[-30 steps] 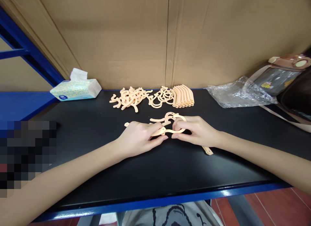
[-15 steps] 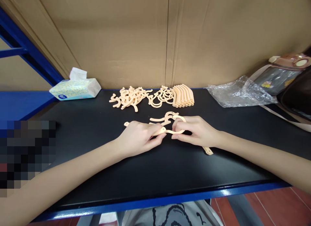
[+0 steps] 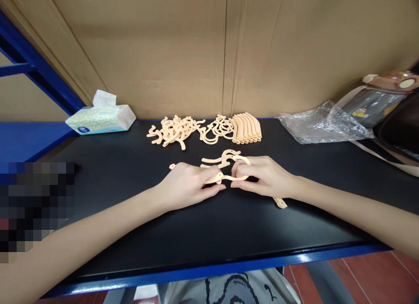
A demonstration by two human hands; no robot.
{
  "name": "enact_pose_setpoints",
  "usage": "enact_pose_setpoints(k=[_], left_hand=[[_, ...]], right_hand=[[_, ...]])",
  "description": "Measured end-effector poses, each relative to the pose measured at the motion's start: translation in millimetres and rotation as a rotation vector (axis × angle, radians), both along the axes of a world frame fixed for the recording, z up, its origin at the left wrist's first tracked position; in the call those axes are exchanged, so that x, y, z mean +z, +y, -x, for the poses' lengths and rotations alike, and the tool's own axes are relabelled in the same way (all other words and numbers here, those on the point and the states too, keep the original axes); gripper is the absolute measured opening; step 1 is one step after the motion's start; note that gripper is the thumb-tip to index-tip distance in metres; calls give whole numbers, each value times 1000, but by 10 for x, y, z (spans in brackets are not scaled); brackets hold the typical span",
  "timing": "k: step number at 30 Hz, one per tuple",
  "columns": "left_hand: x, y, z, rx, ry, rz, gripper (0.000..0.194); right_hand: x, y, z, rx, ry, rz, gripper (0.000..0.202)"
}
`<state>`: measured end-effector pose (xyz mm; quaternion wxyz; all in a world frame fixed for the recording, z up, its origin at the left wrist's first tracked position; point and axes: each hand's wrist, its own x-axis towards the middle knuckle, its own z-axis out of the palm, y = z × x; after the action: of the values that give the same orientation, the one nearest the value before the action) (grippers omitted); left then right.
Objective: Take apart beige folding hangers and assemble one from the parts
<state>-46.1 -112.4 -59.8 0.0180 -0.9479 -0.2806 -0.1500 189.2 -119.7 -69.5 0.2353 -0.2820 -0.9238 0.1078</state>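
Between my hands is a cream plastic clothes-hanger hook, its curved end pinched in the fingers of my right hand. My left hand grips a cream hanger arm from above. The arm's right end meets the straight end of the hook; the fingers partly hide the joint. The arm's far end sticks out behind my left hand. Another hanger arm pokes out below my right hand, mostly hidden by it. Just beyond my fingers lie loose hanger pieces on the black table.
Toward the back of the black table are a jumbled heap of hanger pieces, loose hooks and neatly stacked arms. A tissue pack stands at left. A clear plastic bag and a bottle are at right.
My left thumb has shifted slightly away from the joint, and a small knob now shows under the arm's end. The arm has turned a little; my right hand stays put.
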Motion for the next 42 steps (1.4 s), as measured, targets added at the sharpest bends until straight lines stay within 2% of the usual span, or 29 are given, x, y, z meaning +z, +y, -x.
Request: enact_pose_setpoints(k=[4,9,29,42], left_hand=[[-17,-1,1,-24,-30,-31,15],[-47,13,5,-51,-52,-66,19],[-22,2,-10,18,-17,-59,25],[-43,0,3,-3,-48,-98,24]], right_hand=[[-1,6,4,-2,5,22,26],[5,5,10,13,28,36,25],[-18,10,10,-11,18,40,25],[-8,17,14,-26,10,69,24]])
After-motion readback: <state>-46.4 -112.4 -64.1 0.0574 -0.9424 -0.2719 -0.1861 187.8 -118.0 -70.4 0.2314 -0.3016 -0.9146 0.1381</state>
